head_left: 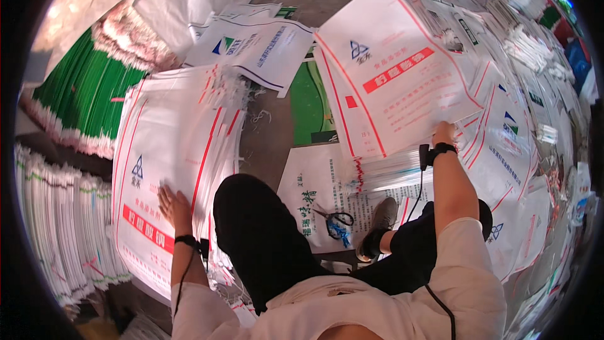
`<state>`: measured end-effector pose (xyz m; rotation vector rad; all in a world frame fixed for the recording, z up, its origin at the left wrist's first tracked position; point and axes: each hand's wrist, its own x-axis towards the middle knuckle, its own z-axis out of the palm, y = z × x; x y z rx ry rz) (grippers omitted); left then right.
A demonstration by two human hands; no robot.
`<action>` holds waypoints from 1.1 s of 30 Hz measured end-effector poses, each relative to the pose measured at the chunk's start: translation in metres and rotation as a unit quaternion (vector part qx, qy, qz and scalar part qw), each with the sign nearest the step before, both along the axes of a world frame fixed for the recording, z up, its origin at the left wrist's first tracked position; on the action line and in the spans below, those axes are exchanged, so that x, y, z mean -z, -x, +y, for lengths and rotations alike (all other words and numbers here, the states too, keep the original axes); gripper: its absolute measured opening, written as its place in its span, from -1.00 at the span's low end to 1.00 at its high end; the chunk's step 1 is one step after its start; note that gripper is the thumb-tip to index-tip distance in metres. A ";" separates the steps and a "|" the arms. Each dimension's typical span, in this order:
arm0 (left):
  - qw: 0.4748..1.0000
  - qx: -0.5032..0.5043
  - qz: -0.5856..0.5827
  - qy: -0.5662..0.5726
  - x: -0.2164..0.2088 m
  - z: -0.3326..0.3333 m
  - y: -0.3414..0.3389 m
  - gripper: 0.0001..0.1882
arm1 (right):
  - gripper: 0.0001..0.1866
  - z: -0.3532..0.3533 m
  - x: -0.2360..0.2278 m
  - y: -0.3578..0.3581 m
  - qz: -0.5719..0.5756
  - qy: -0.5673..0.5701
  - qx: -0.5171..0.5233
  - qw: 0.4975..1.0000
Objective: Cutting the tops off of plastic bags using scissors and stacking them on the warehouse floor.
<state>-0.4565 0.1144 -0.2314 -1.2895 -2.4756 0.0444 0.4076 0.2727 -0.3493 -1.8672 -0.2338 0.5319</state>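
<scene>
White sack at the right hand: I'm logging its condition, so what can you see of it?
The white sack looks like thin plastic, flat, four-cornered and red-bordered, with a blue emblem and a red band bearing pale characters. It lies turned at a slant over a stack of sacks. The right hand touches its near edge; how firm the grip is cannot be told.

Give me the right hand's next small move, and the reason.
Probably turn the top white sack slightly to line up with the sack beneath: the right hand is at its near edge, and it lies askew, leaving the lower one's left side showing. The left hand is on another stack.
</scene>
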 end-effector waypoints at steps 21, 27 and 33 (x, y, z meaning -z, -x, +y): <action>0.988 0.075 0.105 -0.083 0.014 0.020 -0.034 -0.50 | -0.64 -0.023 0.039 -0.013 -0.402 0.425 -0.546 0.600; 0.987 0.036 0.135 -0.075 -0.016 -0.019 0.000 -0.50 | -0.46 -0.011 -0.011 0.105 -0.516 0.566 -0.519 0.379; 0.989 0.068 0.103 -0.080 0.011 0.018 -0.037 -0.50 | -0.61 -0.061 0.028 0.020 -0.456 0.373 -0.425 0.687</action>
